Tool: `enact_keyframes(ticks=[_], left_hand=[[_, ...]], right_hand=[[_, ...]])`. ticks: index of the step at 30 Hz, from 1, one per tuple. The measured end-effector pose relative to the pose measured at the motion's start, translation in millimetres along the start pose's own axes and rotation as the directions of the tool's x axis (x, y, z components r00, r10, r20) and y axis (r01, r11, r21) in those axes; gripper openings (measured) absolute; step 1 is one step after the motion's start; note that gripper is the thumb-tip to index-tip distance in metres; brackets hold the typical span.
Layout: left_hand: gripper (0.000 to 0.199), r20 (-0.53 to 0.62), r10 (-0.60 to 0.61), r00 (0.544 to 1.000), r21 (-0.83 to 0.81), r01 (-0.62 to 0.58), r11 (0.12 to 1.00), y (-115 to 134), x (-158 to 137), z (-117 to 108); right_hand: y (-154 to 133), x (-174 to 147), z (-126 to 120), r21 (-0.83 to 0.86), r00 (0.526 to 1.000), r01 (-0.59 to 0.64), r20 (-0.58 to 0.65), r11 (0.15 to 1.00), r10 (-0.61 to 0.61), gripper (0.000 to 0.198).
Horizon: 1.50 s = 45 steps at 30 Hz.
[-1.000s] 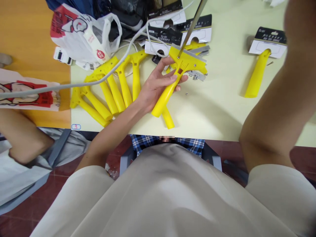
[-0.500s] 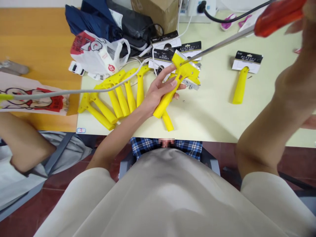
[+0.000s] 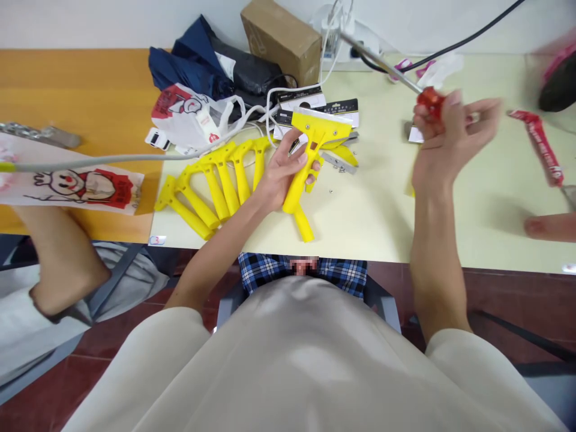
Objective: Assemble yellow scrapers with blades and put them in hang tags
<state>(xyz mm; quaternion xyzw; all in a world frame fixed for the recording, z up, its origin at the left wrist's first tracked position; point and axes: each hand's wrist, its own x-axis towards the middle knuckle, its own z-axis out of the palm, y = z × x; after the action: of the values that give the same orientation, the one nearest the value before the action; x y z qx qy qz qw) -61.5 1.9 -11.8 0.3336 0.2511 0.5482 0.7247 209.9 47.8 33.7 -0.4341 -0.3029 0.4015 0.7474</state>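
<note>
My left hand [image 3: 283, 171] is wrapped round the handle of a yellow scraper [image 3: 320, 133], whose head carries a metal blade and two screws. Over the right part of the table, my right hand [image 3: 450, 129] grips a screwdriver [image 3: 432, 108] by its red handle, the shaft pointing up and left, away from the scraper. Beneath the left hand lies another yellow handle [image 3: 303, 224]. Just right of the scraper are a metal strip [image 3: 339, 162] with small screws and a yellow piece. Several yellow scraper handles [image 3: 220, 180] lie in a row to the left.
Black-and-white package cards [image 3: 344, 108] lie behind the scraper. Further back are a cardboard box [image 3: 283, 39], a plastic bag [image 3: 184, 111] and a power strip with cables. A grey cable [image 3: 135, 158] crosses the left side. Other people's arms [image 3: 67, 258] show at both sides.
The screwdriver has come off the scraper's screw. My right hand has moved left and lower in view, its shaft now pointing toward the wall. My left hand still holds the scraper, its head turned more level.
</note>
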Motion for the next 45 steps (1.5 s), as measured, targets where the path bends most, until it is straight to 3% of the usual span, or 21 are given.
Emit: enact_keyframes(ticks=[2, 6, 11, 15, 17, 19, 24, 28, 31, 36, 41, 45], left_hand=[[0.05, 0.032, 0.011, 0.999, -0.018, -0.011, 1.0, -3, 1, -3], [0.042, 0.003, 0.05, 0.999, -0.082, -0.05, 0.995, -8, 1, -6], [0.03, -0.146, 0.018, 0.989, -0.13, -0.038, 0.991, 3, -3, -2], [0.047, -0.197, -0.066, 0.978, -0.195, 0.027, 0.98, 21, -7, 4], [0.042, -0.189, -0.06, 0.98, -0.218, 0.018, 0.976, 25, -6, 6], [0.031, -0.146, -0.027, 0.989, -0.233, -0.008, 0.972, 25, -5, 6], [0.023, -0.11, 0.045, 0.993, -0.202, -0.066, 0.977, 20, -1, 3], [0.019, -0.135, 0.027, 0.99, -0.121, -0.043, 0.992, 22, -2, 0], [0.019, -0.199, 0.015, 0.98, -0.007, -0.016, 1.0, 25, -2, -4], [0.022, -0.223, 0.045, 0.974, -0.024, -0.052, 0.998, 29, 1, -9], [0.02, -0.178, 0.079, 0.981, -0.021, -0.084, 0.996, 34, -2, -7], [0.028, -0.176, 0.079, 0.981, 0.016, -0.077, 0.997, 38, -4, -6]], right_hand=[[20, 6, -10, 0.048, 0.989, -0.105, 0.106, 0.993, 0.099, 0.066], [40, 13, -25, 0.066, 0.957, -0.245, 0.177, 0.967, 0.23, 0.06], [34, 12, -32, 0.125, 0.917, -0.334, 0.27, 0.934, 0.292, 0.055], [25, 3, -32, 0.031, 0.846, -0.412, 0.383, 0.91, 0.37, 0.057], [30, 1, -29, -0.09, 0.813, -0.377, 0.444, 0.922, 0.375, 0.068], [42, 4, -23, -0.214, 0.818, -0.296, 0.446, 0.931, 0.362, 0.084], [74, 24, -1, -0.504, 0.909, 0.004, 0.362, 0.864, 0.206, 0.102], [79, 29, 29, -0.615, 0.835, 0.249, 0.528, 0.748, 0.156, 0.094], [84, 21, 57, -0.655, 0.801, 0.24, 0.551, 0.717, 0.235, 0.091], [102, 9, 86, -0.714, 0.821, 0.185, 0.49, 0.675, 0.293, 0.078], [104, 6, 88, -0.739, 0.832, 0.148, 0.453, 0.657, 0.322, 0.082], [86, 4, 78, -0.689, 0.826, 0.167, 0.489, 0.705, 0.282, 0.08]])
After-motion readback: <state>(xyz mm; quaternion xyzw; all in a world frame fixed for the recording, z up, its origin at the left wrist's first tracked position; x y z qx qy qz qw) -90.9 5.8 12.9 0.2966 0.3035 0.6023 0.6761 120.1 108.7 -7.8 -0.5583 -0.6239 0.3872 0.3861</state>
